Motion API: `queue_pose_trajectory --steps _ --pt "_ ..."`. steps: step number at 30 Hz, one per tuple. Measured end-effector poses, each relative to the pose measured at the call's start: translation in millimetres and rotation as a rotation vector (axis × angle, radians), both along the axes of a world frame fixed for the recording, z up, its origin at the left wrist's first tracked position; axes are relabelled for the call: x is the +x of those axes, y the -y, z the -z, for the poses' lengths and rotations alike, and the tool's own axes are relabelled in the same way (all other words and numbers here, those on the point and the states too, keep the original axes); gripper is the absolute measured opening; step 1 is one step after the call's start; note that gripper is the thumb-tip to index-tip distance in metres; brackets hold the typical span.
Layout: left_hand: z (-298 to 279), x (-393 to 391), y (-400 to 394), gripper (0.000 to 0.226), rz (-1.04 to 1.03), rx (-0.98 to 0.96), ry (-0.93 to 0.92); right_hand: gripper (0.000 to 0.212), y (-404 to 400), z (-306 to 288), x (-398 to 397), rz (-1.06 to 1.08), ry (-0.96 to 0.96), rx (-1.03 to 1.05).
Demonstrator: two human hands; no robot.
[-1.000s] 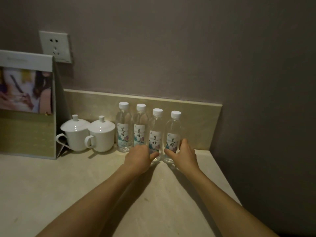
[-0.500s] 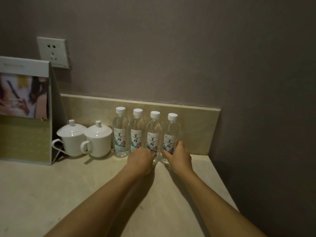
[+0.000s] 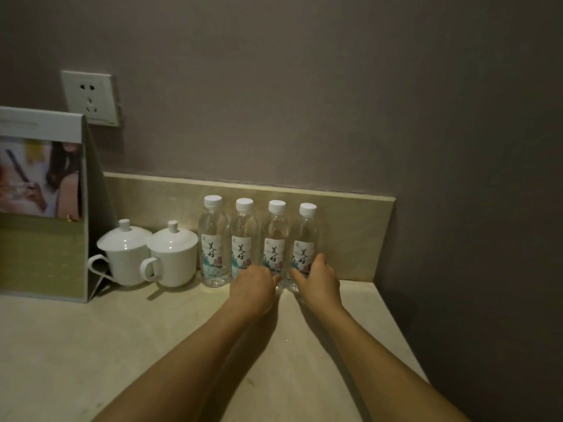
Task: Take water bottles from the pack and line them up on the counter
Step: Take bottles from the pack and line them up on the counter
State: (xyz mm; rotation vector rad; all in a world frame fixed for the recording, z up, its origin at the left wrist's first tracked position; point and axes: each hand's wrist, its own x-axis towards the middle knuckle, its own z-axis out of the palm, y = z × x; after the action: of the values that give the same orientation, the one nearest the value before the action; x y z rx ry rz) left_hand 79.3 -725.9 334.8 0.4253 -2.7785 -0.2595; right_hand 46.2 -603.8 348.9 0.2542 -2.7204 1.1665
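1. Four water bottles (image 3: 259, 242) stand in a row on the counter (image 3: 91, 345), against the back wall.
2. The left hand (image 3: 251, 286) curls round one bottle's bottom; the right hand (image 3: 318, 280) holds the last.
3. A hard push could knock them over.

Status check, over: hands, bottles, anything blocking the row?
Left hand on second bottle; right hand grips fourth bottle. Four bottles upright along backsplash. Lidded cups left of row, nothing blocking.

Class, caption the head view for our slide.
Both hands steady four water bottles beside two lidded cups.
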Motion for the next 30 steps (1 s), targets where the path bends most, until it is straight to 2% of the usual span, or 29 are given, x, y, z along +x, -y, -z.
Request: queue_pose_trajectory --steps 16,30 --pt "0 -1 -1 0.045 -0.005 0.028 0.019 0.046 3 -2 6 -0.015 0.023 0.001" --pt "-5 17 -1 0.036 0.101 0.106 -0.027 0.047 6 -7 13 -0.017 0.08 -0.047"
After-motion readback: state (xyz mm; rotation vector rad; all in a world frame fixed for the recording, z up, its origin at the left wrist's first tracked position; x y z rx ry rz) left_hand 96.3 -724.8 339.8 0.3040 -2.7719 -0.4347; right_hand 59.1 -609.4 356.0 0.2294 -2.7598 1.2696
